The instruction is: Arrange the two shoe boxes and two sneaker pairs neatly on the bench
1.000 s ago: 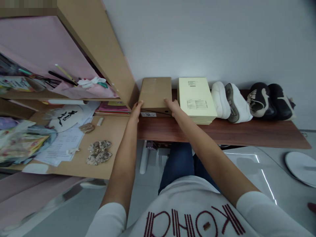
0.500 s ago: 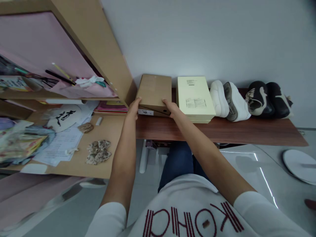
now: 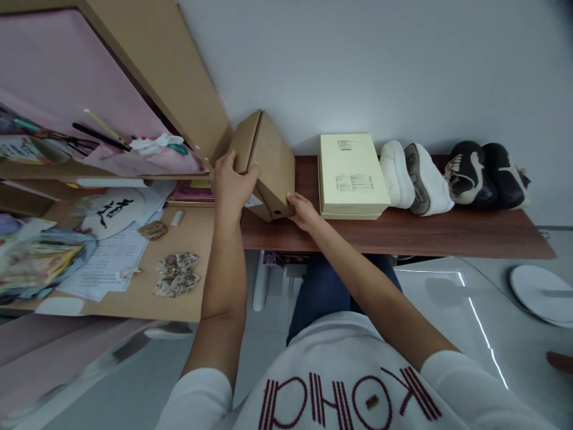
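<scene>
A brown cardboard shoebox [image 3: 274, 158] is tilted on its side edge at the left end of the dark wooden bench [image 3: 286, 236]. My left hand [image 3: 233, 184] grips its upper left part, thumb and fingers spread across the edge near the lid seam. At the lower right corner, by a small round hole, my right hand [image 3: 304, 211] holds the box with thumb on top; its other fingers are partly hidden. A pale yellow box [image 3: 351, 167] lies flat on the bench just right of my right hand.
White shoes [image 3: 396, 176] and black shoes [image 3: 472, 176] stand along the bench to the right. To the left, a desk [image 3: 179, 307] carries a white cap [image 3: 114, 212], papers and a patterned hair bow [image 3: 176, 275]. A wooden shelf panel [image 3: 179, 77] rises beside the shoebox.
The shoebox has gone from lying flat to tilted, its right side raised and turned toward the left. My left hand has shifted up and left over it; my right hand has moved slightly left and down.
</scene>
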A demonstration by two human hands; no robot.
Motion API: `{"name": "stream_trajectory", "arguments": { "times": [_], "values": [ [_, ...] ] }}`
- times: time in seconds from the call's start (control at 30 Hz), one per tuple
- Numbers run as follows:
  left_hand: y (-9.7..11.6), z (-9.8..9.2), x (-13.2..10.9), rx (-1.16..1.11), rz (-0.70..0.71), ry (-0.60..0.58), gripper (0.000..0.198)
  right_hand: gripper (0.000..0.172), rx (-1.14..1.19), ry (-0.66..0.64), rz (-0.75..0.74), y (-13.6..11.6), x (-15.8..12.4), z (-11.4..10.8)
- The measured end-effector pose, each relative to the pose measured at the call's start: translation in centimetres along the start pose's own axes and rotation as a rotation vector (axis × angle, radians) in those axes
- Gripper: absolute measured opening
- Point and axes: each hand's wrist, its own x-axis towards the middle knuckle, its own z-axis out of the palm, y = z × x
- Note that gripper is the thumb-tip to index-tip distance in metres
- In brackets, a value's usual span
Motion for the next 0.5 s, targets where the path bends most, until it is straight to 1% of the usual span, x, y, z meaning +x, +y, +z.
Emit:
{"name": "stream_trajectory", "arguments": {
  "times": [0.07, 0.1, 0.17, 0.27, 0.33, 0.4, 0.5],
  "values": [
    [-0.3, 0.6, -0.7, -0.119, 0.029, 0.049, 0.059, 0.037, -0.04, 0.046, -0.032, 0.4, -0.1, -0.1],
    [-0.4, 1.0, -1.1, -0.164, 0.029, 0.051, 0.059, 0.045, -0.071, 0.074, -0.048, 0.6, -0.1, -0.2],
    [-0.6, 1.7, -2.0, -0.186, 0.024, 0.047, 0.06, 0.052, -0.144, 0.114, -0.08, 0.7, -0.2, -0.5],
    [-0.1, 2.6, -3.3, -0.141, 0.024, 0.018, 0.057, 0.051, -0.216, 0.114, -0.118, 0.6, -0.3, -0.8],
    [0.4, 2.8, -3.9, -0.132, 0.034, -0.006, 0.052, 0.05, -0.225, 0.109, -0.115, 0.5, -0.3, -1.1],
    [0.6, 2.9, -4.2, -0.154, 0.039, -0.005, 0.049, 0.049, -0.218, 0.102, -0.102, 0.3, -0.3, -1.3],
    [0.1, 2.9, -4.2, -0.224, 0.027, 0.034, 0.057, 0.046, -0.204, 0.081, -0.104, 0.0, -0.3, -1.3]
  ]
}}
